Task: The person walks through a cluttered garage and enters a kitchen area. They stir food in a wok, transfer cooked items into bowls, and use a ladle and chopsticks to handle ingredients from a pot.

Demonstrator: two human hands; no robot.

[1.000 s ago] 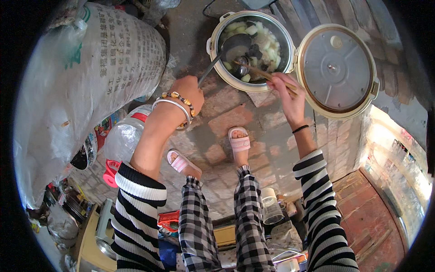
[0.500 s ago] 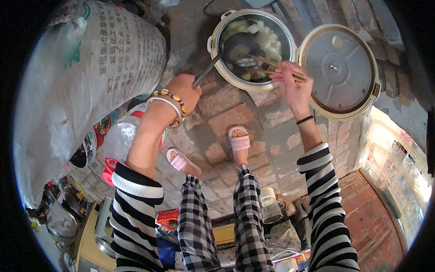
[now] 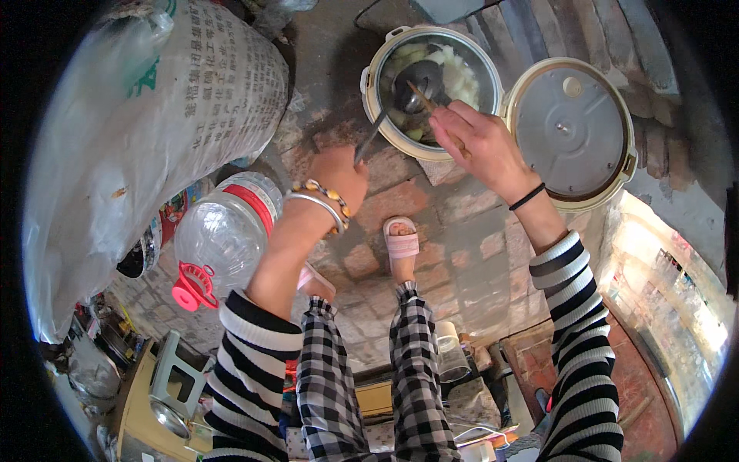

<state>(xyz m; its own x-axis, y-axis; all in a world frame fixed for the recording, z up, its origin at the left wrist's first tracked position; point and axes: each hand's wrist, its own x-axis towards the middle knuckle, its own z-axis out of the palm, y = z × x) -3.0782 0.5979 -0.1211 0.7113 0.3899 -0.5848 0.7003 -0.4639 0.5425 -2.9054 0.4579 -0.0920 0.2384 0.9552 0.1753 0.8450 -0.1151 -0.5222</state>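
An electric rice cooker with a cream rim stands on the floor, its hinged lid swung back to the right. Pale chunks of food lie in liquid inside. My left hand, below and left of the cooker, is closed round the handle of a dark ladle. The ladle's bowl is in the pot. Wooden chopsticks are gripped in my right hand over the cooker's right front. Their tips point at the ladle's bowl; whether they touch it, I cannot tell.
A large white woven sack fills the left side. Beside my left forearm lies a big clear plastic bottle with a red handle. Brick flooring runs under my slippered feet. A reddish wooden board is at lower right.
The chopsticks have shifted from the pot's front to the ladle's bowl, their tips closer together. My left hand moved slightly right and down, the right slightly left. More of the bottle shows.
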